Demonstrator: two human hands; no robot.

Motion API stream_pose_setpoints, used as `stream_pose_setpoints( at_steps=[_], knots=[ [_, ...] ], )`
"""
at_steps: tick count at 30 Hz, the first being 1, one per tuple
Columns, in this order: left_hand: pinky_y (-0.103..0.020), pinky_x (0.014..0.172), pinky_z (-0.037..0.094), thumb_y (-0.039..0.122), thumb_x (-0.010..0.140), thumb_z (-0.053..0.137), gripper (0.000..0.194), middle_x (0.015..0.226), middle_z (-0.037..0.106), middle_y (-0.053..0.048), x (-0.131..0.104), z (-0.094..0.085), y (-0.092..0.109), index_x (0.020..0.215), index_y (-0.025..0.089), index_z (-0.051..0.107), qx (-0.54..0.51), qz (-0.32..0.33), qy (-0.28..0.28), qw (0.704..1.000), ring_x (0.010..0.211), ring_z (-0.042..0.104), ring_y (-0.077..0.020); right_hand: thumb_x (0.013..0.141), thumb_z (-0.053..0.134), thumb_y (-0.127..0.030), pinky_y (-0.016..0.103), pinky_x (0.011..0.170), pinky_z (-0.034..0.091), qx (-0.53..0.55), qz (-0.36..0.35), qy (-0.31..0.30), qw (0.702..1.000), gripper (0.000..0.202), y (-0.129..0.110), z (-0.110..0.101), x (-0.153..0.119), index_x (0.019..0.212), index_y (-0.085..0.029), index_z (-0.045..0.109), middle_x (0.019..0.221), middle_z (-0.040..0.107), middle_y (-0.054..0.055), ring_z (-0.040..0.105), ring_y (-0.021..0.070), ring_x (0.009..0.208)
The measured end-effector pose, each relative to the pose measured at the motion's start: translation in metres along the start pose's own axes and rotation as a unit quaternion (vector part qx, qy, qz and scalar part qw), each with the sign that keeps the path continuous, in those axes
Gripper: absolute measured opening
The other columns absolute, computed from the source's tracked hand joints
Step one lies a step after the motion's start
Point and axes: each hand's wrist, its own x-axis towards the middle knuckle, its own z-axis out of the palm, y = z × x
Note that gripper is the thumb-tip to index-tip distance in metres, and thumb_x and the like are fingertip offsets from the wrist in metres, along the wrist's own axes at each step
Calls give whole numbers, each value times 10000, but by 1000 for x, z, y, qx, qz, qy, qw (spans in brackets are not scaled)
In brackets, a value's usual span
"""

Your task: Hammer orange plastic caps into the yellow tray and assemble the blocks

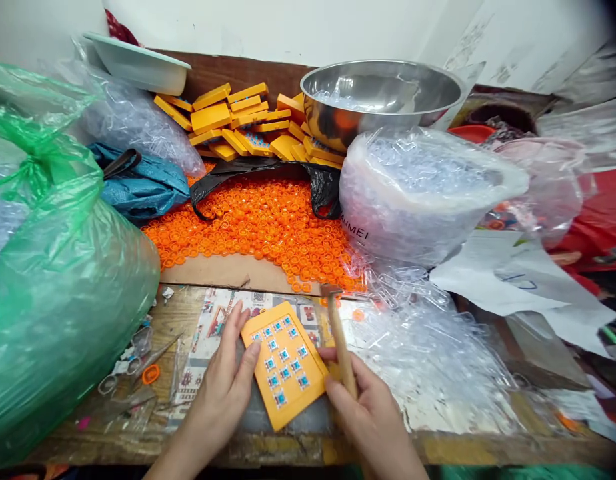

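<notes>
A flat yellow plastic panel, dotted with several small blue-and-white square pieces, lies tilted in front of me. Along its left edge is my left hand, thumb on the face and fingers by the upper left side. My right hand is closed around the wooden handle of a small hammer, whose head points away from me. The fingers of that hand also touch the panel's right edge. Under the panel is a printed sheet on the wooden table.
Behind lies a heap of small orange rings, with stacked yellow panels beyond. A steel bowl and a bag of clear plastic pieces stand right of it. Loose clear strips cover the right side; a green bag bulges at left.
</notes>
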Motion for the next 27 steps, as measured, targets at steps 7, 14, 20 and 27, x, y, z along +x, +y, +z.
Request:
stream_pose_setpoints(
  at_steps=[7,14,20,27],
  knots=[
    [-467,1001,470,299,953,382,447,1263,639,-161,33,-8,24,1370,157,450,136,86,6,987,1160,607,-263,752,638,-520,293,681,508,105,53,40,992,332,9,23,-17,912,-230,615,868,694,38,642,209,754],
    [-346,929,501,136,830,622,181,1015,752,-71,106,27,64,955,178,746,280,273,-102,915,1005,655,-231,733,686,-581,248,492,493,184,97,55,977,457,5,23,-16,989,-216,588,896,681,53,611,158,615],
    [-312,783,537,112,821,606,191,878,753,-56,123,36,63,941,171,742,287,252,-132,915,810,685,-198,649,766,-618,116,316,241,276,154,103,943,624,-10,19,-17,1009,-144,580,453,436,-107,269,7,325],
    [-322,771,518,113,839,565,156,886,657,-81,116,-9,37,810,130,717,297,227,-50,926,801,638,-196,697,750,-575,120,357,292,343,139,122,921,540,-19,18,-18,1026,-161,641,728,631,-15,372,8,398]
  ],
)
